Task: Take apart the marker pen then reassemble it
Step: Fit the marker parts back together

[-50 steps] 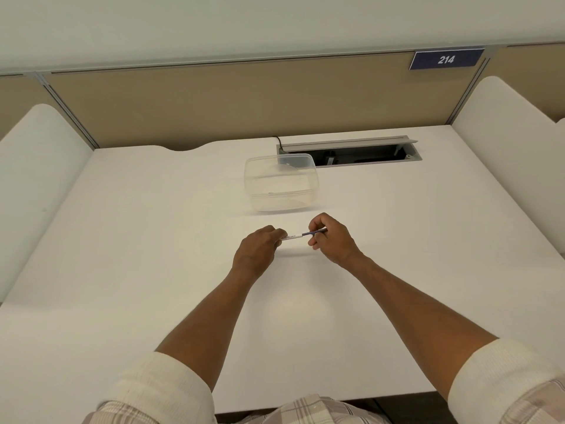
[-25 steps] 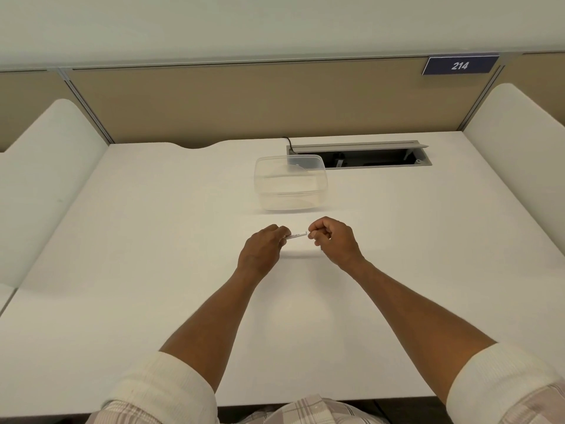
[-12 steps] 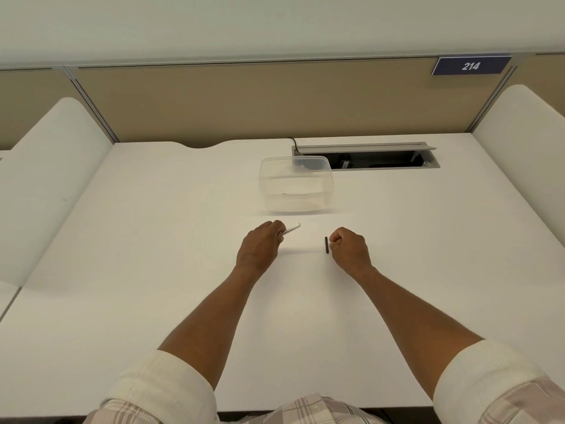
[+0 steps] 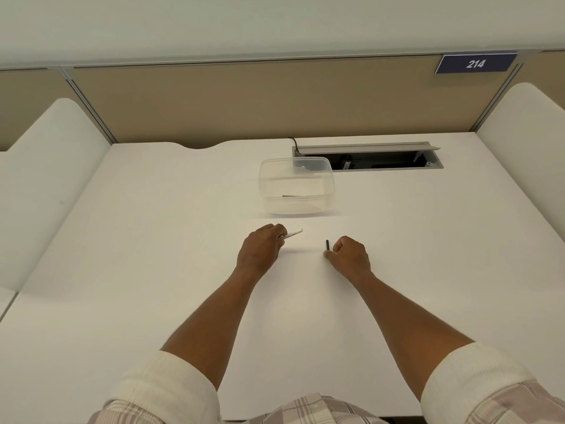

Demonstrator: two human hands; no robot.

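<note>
My left hand (image 4: 260, 252) grips the white marker barrel (image 4: 292, 233), whose free end points up and to the right, just above the table. My right hand (image 4: 348, 255) rests on the white table (image 4: 153, 270) with its fingers curled. A short dark pen piece (image 4: 327, 244) sticks out from its thumb tip, pointing away from me, and seems pinched at its lower end. The two hands are a hand's width apart, and the barrel and the dark piece are separate.
A clear plastic container (image 4: 296, 186) stands just beyond my hands, with a thin dark item inside (image 4: 290, 196). Behind it is an open cable tray (image 4: 367, 156) in the desk. White dividers rise at both sides, and a tan panel stands at the back.
Two seconds ago both hands held the pen together. The right hand has since pulled the dark piece off and moved it right, away from the barrel. Since half a second ago nothing has shifted.
</note>
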